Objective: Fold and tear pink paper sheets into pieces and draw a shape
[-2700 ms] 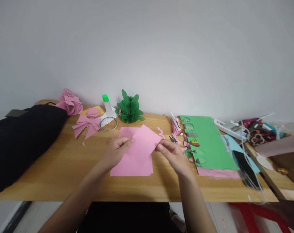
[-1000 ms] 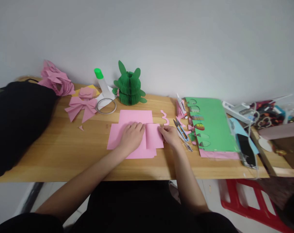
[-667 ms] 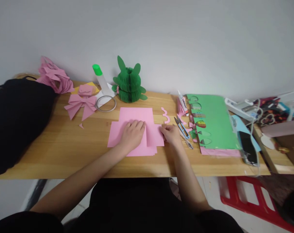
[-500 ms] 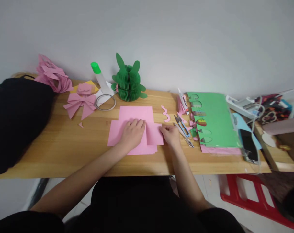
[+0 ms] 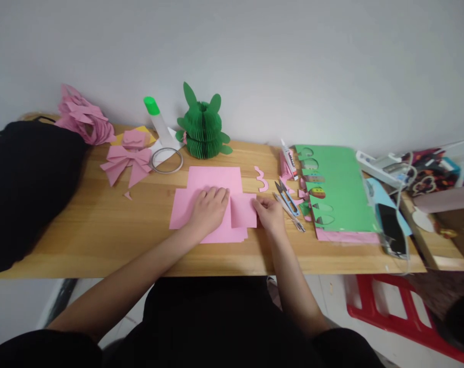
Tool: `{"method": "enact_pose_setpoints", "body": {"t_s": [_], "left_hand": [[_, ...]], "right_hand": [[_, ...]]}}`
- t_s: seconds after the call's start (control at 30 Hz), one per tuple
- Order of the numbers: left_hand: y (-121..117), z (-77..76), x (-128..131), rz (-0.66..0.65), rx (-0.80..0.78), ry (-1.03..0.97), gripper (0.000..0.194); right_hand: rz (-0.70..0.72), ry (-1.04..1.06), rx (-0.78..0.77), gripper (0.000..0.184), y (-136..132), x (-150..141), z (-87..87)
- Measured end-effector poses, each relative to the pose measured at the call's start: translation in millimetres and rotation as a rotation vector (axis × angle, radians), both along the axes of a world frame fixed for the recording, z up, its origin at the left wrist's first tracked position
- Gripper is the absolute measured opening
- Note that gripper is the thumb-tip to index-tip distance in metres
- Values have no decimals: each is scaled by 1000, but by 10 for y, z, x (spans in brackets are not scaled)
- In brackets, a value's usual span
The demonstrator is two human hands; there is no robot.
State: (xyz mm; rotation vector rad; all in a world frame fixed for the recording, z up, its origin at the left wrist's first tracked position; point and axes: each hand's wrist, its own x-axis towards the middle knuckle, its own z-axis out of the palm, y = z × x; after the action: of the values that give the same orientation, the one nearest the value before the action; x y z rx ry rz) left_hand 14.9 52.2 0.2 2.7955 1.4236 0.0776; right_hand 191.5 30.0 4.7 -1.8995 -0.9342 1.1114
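A folded pink paper sheet [image 5: 242, 209] lies on a stack of pink sheets [image 5: 215, 178] in the middle of the wooden table [image 5: 101, 230]. My left hand [image 5: 209, 209] lies flat on the folded sheet with its fingers stretched out, pressing it down. My right hand [image 5: 269, 213] rests at the sheet's right edge with its fingers curled on that edge. A small pair of snips [image 5: 287, 198] lies just right of my right hand.
At the back stand a green honeycomb paper figure [image 5: 204, 128], a green-capped glue bottle [image 5: 157, 121], a tape ring [image 5: 166, 160] and pink paper bows [image 5: 126, 161]. A black bag [image 5: 25, 179] fills the left end. Green card sheets [image 5: 337, 189], a phone [image 5: 389, 225] and clutter lie right.
The pink sheet, held up in both hands 2.7 s ago, now lies folded on the stack with both hands pressing it. Over the last second the hands have hardly moved.
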Motion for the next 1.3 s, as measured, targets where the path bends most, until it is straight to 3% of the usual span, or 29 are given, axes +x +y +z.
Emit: {"method": "enact_pose_setpoints", "body": {"t_s": [0.23, 0.63, 0.83, 1.3], "left_hand": [[-8, -3, 11, 4, 9, -1, 47], [-5, 6, -4, 12, 14, 33, 47], [-7, -8, -7, 9, 24, 34, 48], [-15, -5, -5, 30, 11, 32, 48]], "right_hand": [[25, 104, -126, 28, -12, 42, 82], [-33, 164, -119, 28, -58, 23, 81], [12, 233, -180, 28, -49, 39, 151], [-3, 309, -168, 31, -121, 45, 87]]}}
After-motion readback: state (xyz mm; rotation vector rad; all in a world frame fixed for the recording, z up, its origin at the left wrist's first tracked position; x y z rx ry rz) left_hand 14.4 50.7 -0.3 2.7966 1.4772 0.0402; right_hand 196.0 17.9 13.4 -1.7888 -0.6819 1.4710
